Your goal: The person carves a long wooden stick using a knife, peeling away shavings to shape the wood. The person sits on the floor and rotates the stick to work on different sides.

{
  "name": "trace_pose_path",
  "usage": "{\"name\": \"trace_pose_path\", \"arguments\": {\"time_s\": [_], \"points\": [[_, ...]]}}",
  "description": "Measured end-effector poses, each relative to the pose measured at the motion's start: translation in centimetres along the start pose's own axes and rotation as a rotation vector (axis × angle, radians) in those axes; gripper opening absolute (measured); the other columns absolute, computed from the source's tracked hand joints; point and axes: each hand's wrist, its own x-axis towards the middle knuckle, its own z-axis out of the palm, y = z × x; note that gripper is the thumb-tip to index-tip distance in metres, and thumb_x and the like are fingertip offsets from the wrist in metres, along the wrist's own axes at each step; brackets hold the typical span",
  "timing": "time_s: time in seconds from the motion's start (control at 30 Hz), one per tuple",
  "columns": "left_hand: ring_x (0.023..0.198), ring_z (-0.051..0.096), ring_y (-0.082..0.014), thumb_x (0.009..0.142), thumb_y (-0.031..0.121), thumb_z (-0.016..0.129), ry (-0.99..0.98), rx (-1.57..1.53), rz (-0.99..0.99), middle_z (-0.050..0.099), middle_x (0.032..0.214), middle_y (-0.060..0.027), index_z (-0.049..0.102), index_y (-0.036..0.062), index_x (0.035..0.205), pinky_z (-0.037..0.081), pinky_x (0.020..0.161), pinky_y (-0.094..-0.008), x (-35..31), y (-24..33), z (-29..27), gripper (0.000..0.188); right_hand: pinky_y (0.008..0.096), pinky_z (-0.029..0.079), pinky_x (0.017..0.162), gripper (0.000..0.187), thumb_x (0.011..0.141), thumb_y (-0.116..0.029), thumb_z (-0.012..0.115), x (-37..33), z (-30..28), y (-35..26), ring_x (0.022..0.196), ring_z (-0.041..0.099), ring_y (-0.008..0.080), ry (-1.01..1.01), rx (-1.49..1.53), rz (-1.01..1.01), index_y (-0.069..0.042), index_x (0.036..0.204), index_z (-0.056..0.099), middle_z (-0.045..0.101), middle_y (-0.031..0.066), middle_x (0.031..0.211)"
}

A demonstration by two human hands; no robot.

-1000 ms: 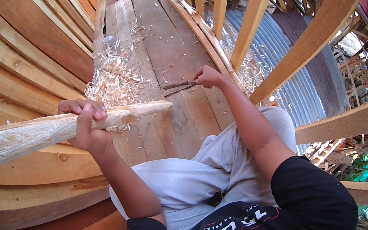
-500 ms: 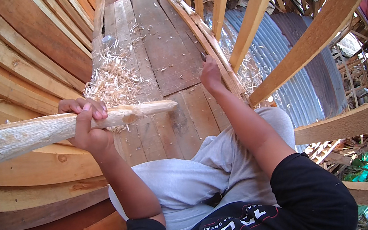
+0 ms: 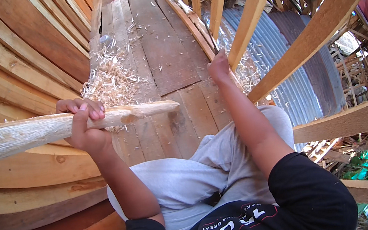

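Observation:
A pale, bark-stripped wooden pole [image 3: 21, 137] comes in from the left edge and tapers to a point at its right end. My left hand [image 3: 84, 122] is wrapped round it some way behind the tapered end, thumb on top. My right hand [image 3: 219, 68] is closed in a fist, apart from the pole, beside the walkway's right edge. A dark, narrow tool [image 3: 216, 47] pokes out above that fist; most of it is hidden, so its kind cannot be made out.
Curled wood shavings [image 3: 114, 80] lie heaped on the plank floor [image 3: 168, 60] beyond the pole. A slatted timber wall [image 3: 18, 59] rises on the left. Wooden railing posts [image 3: 252, 12] stand at the right, above a corrugated metal roof [image 3: 276, 61].
My right hand has moved slightly to the right and nearer, and the dark tool now points up from the fist. My left hand and the pole are nearly unchanged.

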Motion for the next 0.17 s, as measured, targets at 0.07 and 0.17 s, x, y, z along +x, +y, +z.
{"name": "trace_pose_path", "arguments": {"time_s": [0.07,0.17], "points": [[0.048,0.043,-0.0131,0.075,-0.002,0.052,0.0,0.002,0.001,0.043,0.059,-0.0045,0.039,0.0077,0.08,0.04,0.052,-0.0287,0.0,0.1,-0.2,0.016,0.0403,0.05,0.089,0.05,0.076,-0.007,0.062,0.2,-1.2,-0.5,0.102,0.062,0.036,-0.246,0.036,-0.003,0.003,0.124,0.052,0.062,0.0261,0.11],[0.048,0.043,-0.0132,0.075,-0.002,0.052,-0.008,-0.012,-0.012,0.043,0.059,-0.0046,0.039,0.0077,0.08,0.04,0.052,-0.0289,0.0,-0.2,-0.1,0.016,0.0396,0.048,0.094,0.068,0.077,-0.01,0.066,0.8,0.3,0.7,0.103,0.061,0.0389,-0.607,-0.07,-0.193,-0.008,0.138,0.034,0.053,0.0216,0.127]]}}
